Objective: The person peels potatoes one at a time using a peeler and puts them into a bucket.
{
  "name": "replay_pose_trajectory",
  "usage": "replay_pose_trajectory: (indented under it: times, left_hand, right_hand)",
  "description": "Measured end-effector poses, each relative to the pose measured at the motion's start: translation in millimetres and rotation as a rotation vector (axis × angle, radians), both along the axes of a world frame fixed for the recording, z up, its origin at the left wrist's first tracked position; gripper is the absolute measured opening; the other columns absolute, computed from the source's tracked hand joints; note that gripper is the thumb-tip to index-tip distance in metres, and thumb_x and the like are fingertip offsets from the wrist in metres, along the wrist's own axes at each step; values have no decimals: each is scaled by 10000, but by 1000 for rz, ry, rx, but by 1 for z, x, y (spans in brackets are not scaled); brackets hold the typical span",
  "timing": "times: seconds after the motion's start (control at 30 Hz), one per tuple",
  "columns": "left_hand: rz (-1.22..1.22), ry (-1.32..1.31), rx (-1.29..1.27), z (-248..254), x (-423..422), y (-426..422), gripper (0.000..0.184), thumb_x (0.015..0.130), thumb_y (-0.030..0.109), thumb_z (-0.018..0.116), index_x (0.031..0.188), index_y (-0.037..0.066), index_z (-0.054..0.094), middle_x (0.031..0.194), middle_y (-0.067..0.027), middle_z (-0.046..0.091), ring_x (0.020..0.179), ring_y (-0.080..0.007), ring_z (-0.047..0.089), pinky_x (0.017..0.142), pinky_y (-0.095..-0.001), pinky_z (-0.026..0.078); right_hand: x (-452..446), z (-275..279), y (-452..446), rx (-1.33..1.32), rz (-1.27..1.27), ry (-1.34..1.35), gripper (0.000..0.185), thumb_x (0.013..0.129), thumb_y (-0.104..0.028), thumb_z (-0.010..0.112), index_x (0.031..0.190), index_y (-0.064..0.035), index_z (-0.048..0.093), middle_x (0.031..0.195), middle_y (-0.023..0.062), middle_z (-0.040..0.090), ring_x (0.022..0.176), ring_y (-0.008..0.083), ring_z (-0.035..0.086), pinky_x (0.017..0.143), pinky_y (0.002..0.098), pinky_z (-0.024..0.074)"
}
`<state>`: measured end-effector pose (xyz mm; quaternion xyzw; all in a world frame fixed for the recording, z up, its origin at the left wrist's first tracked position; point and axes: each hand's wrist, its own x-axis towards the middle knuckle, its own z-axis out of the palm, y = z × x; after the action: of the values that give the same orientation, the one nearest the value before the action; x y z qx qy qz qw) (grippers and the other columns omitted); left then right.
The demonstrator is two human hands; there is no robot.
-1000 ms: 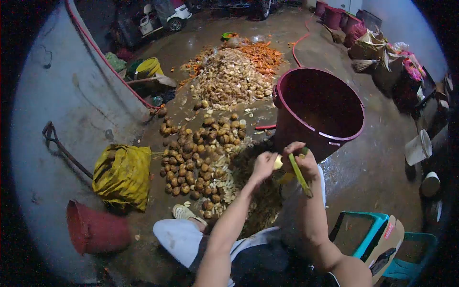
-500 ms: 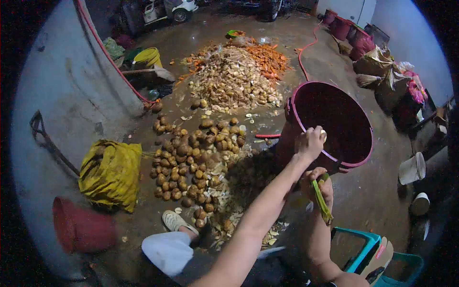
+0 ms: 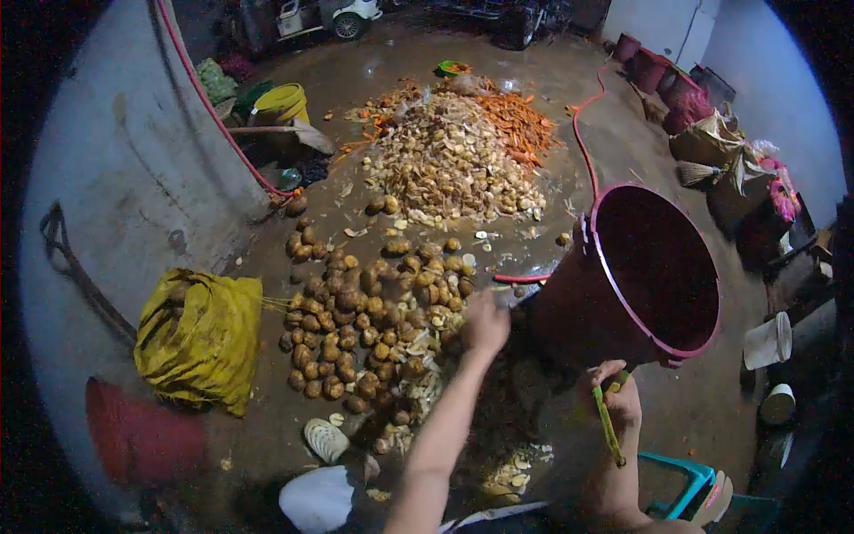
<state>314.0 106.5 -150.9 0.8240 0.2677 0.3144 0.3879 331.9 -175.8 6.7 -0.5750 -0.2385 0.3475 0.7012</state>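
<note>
My left hand [image 3: 486, 326] is over the right edge of a pile of brown potatoes [image 3: 342, 307], left of a large dark red tub [image 3: 578, 294]. Motion blur smears its fingers, so whether it holds anything is unclear. Just below the tub's rim is my right hand [image 3: 618, 396], fingers wrapped round a long, narrow green thing [image 3: 608, 432] that hangs downward; its kind cannot be made out. The tub's mouth faces up and right, and its inside is dark. Pale peelings [image 3: 516, 472] lie on the floor between my arms.
Beyond the potatoes rises a heap of pale peelings [image 3: 454, 160] beside orange peelings [image 3: 525, 125]. A yellow sack [image 3: 200, 338] and red bucket [image 3: 147, 436] stand left. A red hose [image 3: 583, 133] crosses the floor. A teal stool [image 3: 685, 485] is at lower right.
My left hand has moved from the tub's rim, where it held a pale peeled piece, left toward the potatoes. My right hand still grips the green thing. The view has shifted slightly.
</note>
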Motion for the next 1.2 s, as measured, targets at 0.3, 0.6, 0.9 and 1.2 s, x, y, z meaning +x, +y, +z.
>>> replay_pose_trajectory:
  times: [0.3,0.6,0.9,1.2]
  left_hand:
    - [644,672,-588,-235,-254,127,647,906,177,574,1484,148,284,1515,-202,193,1277,-366,383,998,-464,414]
    - [870,593,-674,-259,-261,103,513,922,307,568,1383,121,441,1462,-176,337,1313,-385,345,1050,-474,371]
    - [650,178,-976,-164,-288,87,506,902,359,589,1306,75,477,1301,-107,508,1196,-249,482,983,-390,380]
    - [402,-585,-1672,-69,-212,56,377,847,269,724,1130,71,571,1026,-84,625,823,-244,609,627,-367,499]
  right_hand:
    - [-14,16,46,-224,148,25,551,527,-342,926,894,-6,691,936,86,664,900,217,617,830,342,476]
    - [-21,9,71,-333,222,-57,487,585,-244,886,951,-18,658,978,81,657,918,207,611,835,330,470]
    - [-49,55,96,-472,153,-15,457,648,-248,867,977,-22,644,879,29,638,767,111,580,645,253,455]
    - [-56,18,89,-521,204,-675,327,790,-198,753,1025,12,665,961,130,704,901,199,656,828,332,498]
